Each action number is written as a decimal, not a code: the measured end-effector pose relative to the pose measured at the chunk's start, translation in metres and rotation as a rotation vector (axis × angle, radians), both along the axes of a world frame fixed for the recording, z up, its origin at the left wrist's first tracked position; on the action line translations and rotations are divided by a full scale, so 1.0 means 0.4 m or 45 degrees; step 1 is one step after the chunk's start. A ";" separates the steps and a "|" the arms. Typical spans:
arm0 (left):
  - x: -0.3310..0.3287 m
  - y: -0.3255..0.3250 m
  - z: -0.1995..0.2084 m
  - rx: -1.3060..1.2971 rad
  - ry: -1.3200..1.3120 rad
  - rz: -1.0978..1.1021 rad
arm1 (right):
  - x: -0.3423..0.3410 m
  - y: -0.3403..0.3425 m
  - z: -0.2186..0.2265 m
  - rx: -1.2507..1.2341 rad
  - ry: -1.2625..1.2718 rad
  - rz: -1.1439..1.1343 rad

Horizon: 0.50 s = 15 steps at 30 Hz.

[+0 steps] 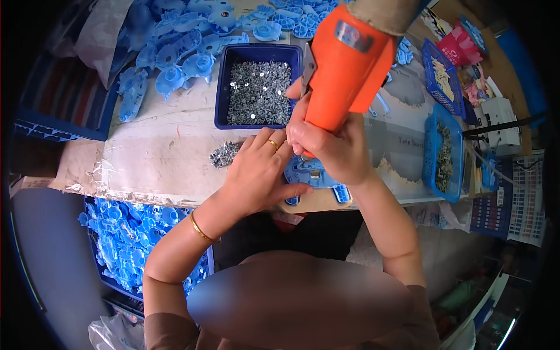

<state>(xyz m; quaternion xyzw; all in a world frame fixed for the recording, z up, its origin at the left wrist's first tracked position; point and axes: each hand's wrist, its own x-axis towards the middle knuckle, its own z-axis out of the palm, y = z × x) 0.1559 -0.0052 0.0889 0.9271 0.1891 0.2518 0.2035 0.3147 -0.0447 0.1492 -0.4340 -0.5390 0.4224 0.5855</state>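
Note:
My right hand (332,140) is wrapped round an orange power screwdriver (335,76), its tip pointing down at a blue plastic toy part (315,169). My left hand (259,169) lies over the left side of that part and holds it down, thumb across its near side and fingers reaching toward the driver. Those fingertips are partly hidden behind my right hand. Under the part sits a tan board (326,205) at the table's near edge. Beside my left hand is a small heap of screws (225,155). A dark blue tray (220,96) full of small screws stands just beyond it.
Blue plastic shells (175,55) lie piled across the far left of the table. Below the left edge stands a bin of blue parts (131,239). On the right are a light blue basket (431,157), a darker basket (434,73) and a white box (499,119).

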 end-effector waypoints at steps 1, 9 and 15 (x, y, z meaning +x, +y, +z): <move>0.001 -0.003 -0.003 0.008 0.036 0.046 | -0.003 0.002 -0.007 0.000 0.027 -0.005; 0.003 -0.007 -0.021 0.056 0.022 0.056 | 0.004 0.001 -0.054 0.074 0.035 -0.016; 0.006 -0.010 -0.014 0.051 0.069 0.094 | -0.009 -0.012 -0.086 0.164 -0.044 -0.104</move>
